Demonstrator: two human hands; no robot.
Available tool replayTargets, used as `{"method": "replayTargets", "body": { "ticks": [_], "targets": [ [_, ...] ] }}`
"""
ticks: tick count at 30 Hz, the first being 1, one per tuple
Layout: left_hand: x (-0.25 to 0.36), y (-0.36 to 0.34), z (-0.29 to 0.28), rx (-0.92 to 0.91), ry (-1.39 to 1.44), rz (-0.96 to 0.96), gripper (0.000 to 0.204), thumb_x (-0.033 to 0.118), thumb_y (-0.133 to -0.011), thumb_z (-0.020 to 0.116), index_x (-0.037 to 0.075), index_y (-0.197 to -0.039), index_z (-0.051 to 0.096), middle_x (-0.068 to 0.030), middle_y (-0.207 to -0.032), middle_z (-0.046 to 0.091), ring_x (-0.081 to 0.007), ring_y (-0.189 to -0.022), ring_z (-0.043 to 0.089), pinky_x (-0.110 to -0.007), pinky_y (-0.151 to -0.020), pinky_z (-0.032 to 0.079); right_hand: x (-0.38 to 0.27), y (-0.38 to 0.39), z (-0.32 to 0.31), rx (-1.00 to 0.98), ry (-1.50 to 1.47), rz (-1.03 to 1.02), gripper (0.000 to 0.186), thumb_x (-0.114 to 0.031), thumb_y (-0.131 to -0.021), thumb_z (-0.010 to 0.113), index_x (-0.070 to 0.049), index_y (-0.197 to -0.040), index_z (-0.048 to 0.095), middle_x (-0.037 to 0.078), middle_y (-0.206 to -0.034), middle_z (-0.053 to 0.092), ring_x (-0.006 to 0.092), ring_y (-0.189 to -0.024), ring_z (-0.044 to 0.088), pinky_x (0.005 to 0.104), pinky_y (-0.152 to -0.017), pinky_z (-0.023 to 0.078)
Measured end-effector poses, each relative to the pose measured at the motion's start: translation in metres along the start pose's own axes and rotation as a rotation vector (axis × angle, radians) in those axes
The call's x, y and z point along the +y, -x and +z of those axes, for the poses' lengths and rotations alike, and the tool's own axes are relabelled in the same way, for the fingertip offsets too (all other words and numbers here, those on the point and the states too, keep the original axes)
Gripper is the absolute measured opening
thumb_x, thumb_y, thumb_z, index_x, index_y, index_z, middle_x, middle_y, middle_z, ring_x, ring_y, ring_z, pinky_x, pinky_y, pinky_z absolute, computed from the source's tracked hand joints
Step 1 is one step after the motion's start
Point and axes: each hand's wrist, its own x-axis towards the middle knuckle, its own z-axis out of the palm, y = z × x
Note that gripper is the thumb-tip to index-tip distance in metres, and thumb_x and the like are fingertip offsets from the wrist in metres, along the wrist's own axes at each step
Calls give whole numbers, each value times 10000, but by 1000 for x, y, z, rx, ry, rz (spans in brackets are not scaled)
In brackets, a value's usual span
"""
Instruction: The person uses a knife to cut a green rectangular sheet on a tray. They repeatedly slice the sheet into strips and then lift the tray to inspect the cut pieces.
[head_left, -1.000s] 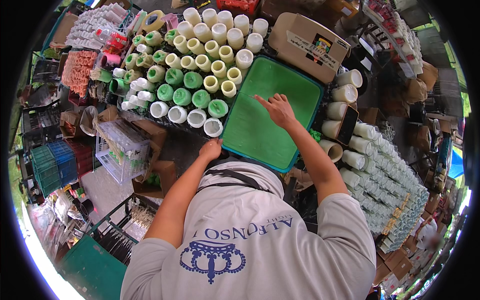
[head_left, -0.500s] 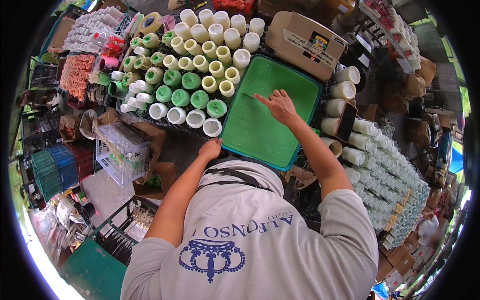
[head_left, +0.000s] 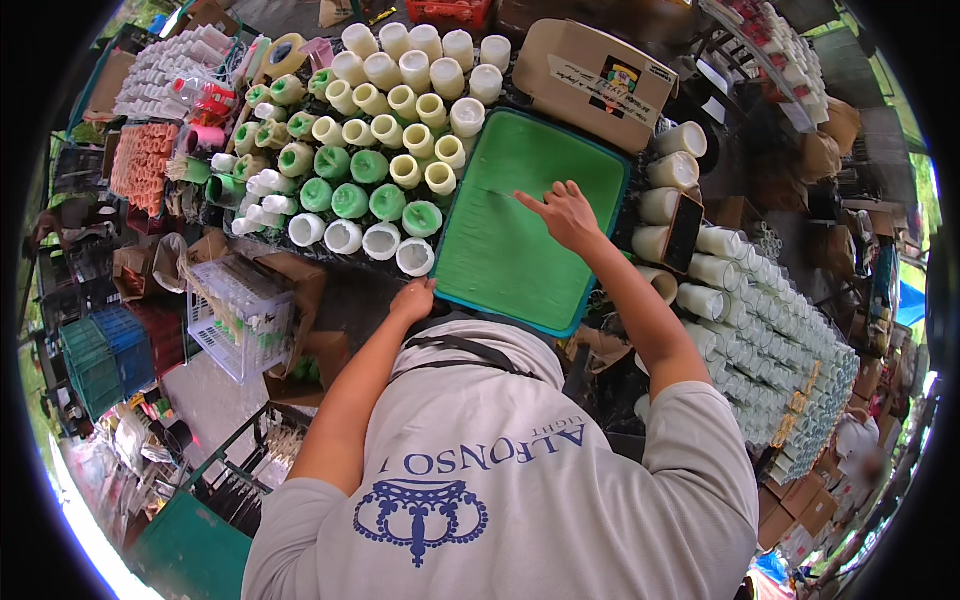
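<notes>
A shallow blue-rimmed tray (head_left: 622,190) holds a smooth layer of green material (head_left: 525,250), with faint scratches toward its left side. Over this layer is my right hand (head_left: 570,217), index finger stretched to the left and the other fingers curled. A thin dark line lies just off that fingertip; I cannot tell whether it is a slim tool or a mark in the surface. My left hand (head_left: 412,299) is closed at the tray's near left corner, its fingertips partly hidden. Left of the tray stand rows of cream cups (head_left: 412,170) and green-filled cups (head_left: 350,200).
A cardboard box (head_left: 595,85) lies beyond the tray. White cylinders (head_left: 658,207) line its right side, near many stacked clear glasses (head_left: 765,340). At left are a white plastic crate (head_left: 240,315), orange pieces (head_left: 142,165) and green and blue crates (head_left: 95,355).
My right hand has shifted slightly to the right over the green layer, and its index finger stays stretched out. My left hand keeps its place at the tray corner. The view has moved a little.
</notes>
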Motion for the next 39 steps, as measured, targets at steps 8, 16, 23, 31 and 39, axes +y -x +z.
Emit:
{"method": "replayTargets", "body": {
  "ticks": [8,16,23,31,39],
  "targets": [
    [-8,-8,4,15,10,-1,550,477,-1120,380,82,-1447,580,-224,-1508,579,-418,-1394,549,-532,-1143,440,17,35,-1,-14,43,18,776,-24,-942,572,-372,-1624,444,40,-936,678,244,-1061,592,413,-1074,392],
    [2,0,-1,9,27,-5,543,471,-1117,393,77,-1437,588,-194,-1111,762,-367,-1087,732,-525,-1014,499,33,69,-6,-74,121,40,800,-38,-949,586,-383,-1645,398,22,-990,688,241,-1103,583,422,-1097,382],
    [-19,-19,11,74,18,42,548,472,-1115,400,87,-1459,584,-197,-1104,770,-368,-1089,733,-518,-1016,499,43,94,-10,-71,155,50,819,-40,-924,611,-371,-1644,405,21,-1010,673,232,-1109,570,409,-1066,380],
    [-18,-20,10,45,56,24,542,467,-1121,398,94,-1474,570,-205,-1077,771,-331,-918,771,-497,-954,531,49,117,-20,-103,178,88,763,-68,-947,601,-372,-1626,431,39,-1068,708,252,-1204,549,437,-1135,351],
    [-13,-13,4,60,20,50,515,455,-1123,405,88,-1431,592,-204,-1030,774,-309,-819,774,-490,-906,544,55,131,-41,-238,162,141,719,-54,-945,589,-364,-1587,495,55,-1046,719,259,-1205,547,456,-1168,317]
  ]
}}
